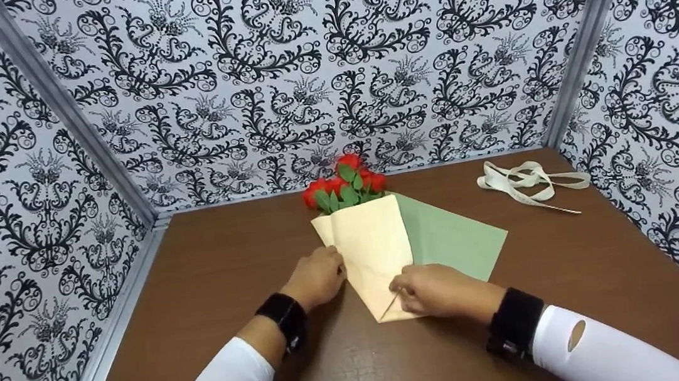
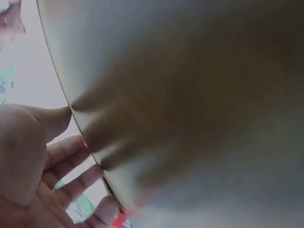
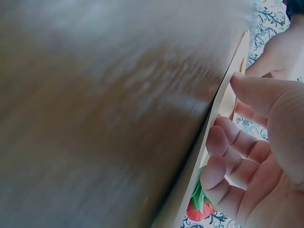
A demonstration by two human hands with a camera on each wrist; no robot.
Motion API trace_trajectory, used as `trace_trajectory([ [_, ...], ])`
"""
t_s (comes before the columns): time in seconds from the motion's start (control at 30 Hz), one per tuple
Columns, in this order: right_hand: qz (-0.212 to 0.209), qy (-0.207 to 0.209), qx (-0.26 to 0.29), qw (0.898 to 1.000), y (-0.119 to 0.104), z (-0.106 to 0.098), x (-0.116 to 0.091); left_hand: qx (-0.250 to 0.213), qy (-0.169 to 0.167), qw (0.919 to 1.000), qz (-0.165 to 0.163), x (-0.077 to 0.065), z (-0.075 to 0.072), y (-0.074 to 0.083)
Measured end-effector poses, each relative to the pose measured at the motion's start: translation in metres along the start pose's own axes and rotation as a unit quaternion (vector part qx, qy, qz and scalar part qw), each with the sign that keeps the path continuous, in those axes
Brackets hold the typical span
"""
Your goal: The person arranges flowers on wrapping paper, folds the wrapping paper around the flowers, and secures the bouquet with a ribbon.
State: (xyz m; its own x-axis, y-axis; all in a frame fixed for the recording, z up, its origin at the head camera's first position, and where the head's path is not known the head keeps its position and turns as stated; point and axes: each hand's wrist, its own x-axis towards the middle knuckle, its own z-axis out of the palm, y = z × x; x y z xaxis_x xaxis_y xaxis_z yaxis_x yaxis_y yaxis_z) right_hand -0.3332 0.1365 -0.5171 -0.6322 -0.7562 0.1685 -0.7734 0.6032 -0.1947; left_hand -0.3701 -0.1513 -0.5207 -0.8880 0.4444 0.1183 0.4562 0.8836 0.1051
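A bunch of red roses with green leaves lies on the table, its heads showing above a folded cream wrapping paper. The stems are hidden inside the fold. From beneath the cream layer, green paper spreads out to the right. My left hand rests at the left edge of the cream paper, with thumb and fingers reaching down to the table. Near the pointed lower end, my right hand pinches a flap of the cream paper, the thumb and fingers at its edge.
A loose tangle of white ribbon lies at the back right of the brown table. Patterned walls close off the back and both sides. Both wrists wear black straps.
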Motion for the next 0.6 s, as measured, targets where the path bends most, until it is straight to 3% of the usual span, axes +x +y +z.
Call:
trace_trajectory([
  [0.2,-0.009,0.000,0.000,1.000,0.002,0.001,-0.001,-0.024,-0.028,0.9984,-0.042,0.011,-0.005,-0.018],
  [0.33,-0.013,0.003,-0.004,1.000,0.003,0.002,-0.001,-0.040,-0.040,0.9974,-0.045,0.020,-0.005,-0.027],
  [0.6,-0.009,0.000,0.007,1.000,0.002,0.001,-0.001,-0.007,-0.066,0.9933,-0.094,0.039,-0.010,-0.042],
])
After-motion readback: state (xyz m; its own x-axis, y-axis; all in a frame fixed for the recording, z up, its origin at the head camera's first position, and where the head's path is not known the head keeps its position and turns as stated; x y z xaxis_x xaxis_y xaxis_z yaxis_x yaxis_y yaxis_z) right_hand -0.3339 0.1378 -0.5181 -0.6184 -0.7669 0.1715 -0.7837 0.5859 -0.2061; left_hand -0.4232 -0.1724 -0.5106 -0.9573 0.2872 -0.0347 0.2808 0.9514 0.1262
